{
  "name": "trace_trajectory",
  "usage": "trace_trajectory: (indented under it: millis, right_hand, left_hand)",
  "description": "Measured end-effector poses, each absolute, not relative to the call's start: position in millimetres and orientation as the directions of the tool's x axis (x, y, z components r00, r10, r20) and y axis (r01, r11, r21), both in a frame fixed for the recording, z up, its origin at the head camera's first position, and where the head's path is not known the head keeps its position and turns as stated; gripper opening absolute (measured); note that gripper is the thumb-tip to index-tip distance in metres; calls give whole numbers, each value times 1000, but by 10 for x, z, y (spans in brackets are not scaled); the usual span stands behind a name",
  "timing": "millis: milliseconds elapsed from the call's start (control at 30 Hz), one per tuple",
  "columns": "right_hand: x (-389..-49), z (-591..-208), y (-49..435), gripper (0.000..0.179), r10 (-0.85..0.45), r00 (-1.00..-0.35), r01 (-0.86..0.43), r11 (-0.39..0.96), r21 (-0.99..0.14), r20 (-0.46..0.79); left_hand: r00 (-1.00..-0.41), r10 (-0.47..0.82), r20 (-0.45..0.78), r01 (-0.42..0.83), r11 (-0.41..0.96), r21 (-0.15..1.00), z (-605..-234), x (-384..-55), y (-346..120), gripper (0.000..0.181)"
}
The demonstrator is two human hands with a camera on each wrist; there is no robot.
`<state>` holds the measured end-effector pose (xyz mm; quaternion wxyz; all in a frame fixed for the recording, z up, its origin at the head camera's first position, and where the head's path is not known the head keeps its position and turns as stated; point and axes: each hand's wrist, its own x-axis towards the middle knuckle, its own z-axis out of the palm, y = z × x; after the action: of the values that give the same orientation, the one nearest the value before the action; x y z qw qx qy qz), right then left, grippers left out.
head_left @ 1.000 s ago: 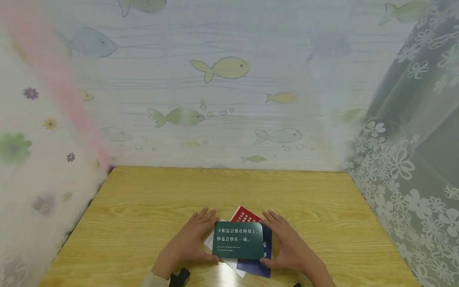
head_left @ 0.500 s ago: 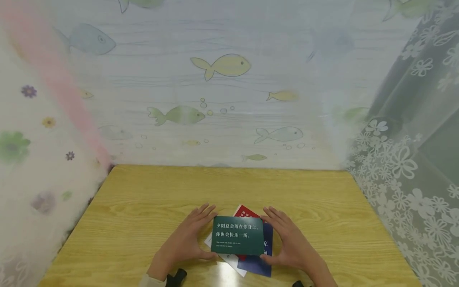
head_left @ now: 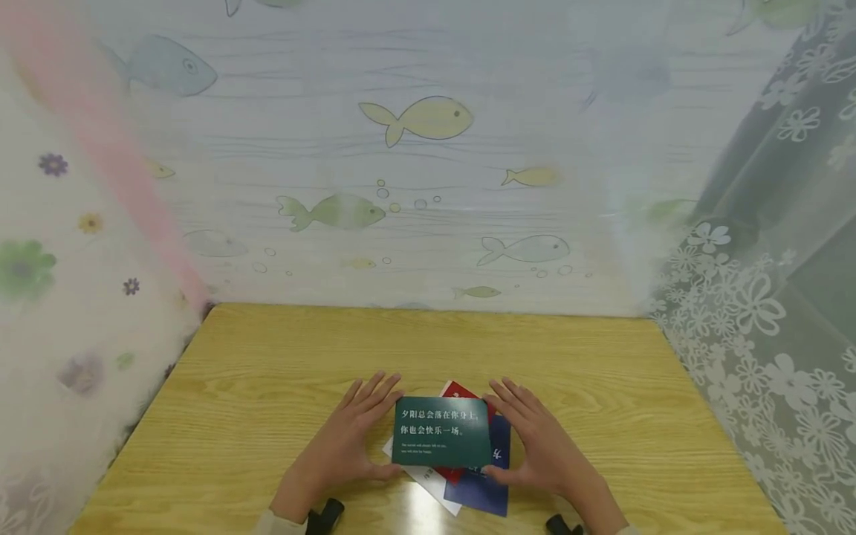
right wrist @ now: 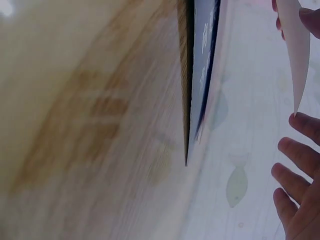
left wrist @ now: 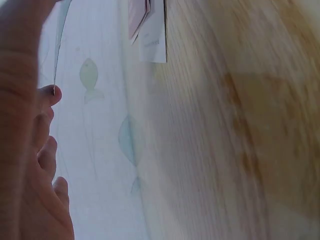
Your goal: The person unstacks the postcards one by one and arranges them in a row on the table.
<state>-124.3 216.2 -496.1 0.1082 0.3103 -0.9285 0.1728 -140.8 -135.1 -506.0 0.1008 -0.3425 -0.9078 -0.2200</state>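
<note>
Bridging the gap between the left hand (head_left: 341, 449) and the right hand (head_left: 547, 453), a dark green card (head_left: 441, 433) is held by its two short ends. Each end is pinched, with a fingertip at the upper corner and the thumb at the lower corner; the remaining fingers are spread outward. On the card, two lines of large white Chinese characters are printed above two lines of small lettering. It is raised above the wooden worktop (head_left: 234, 416), midway between the left and right edges and well apart from the far edge. Beneath it, three overlapping cards are seen: a red card (head_left: 461, 389), its top corner showing beyond the green one; a blue card (head_left: 478, 498) to the right; and a white card (head_left: 428, 484) to the left. Beyond the far edge, a pale cloth (head_left: 321, 111) printed with fish is hung.
</note>
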Motion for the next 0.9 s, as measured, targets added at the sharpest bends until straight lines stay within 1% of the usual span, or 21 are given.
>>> trace_trajectory:
  millis: [167,333,533,900]
  right_hand:
    - [-1308,-4964,2138,102,-563,-765,-636,737,-229,312]
    - [-1374,-4954,2111,102,-576,-749,-652,726,-216,327]
    - [-1415,-4957,2075,99,-580,-761,-644,730,-230,290]
    - [-1490,-4975,2009,101,-592,-767,-640,738,-215,249]
  left_hand:
    - [-763,577,291,646,687,332,-5054,-1451,-1376,116]
    - [-770,577,271,638,706,309,-5059,-1491,-1404,118]
    - [-779,571,257,626,717,305,-5066,-1494,-1436,117]
    - [-779,574,253,627,708,325,-5099,-1560,-1501,116]
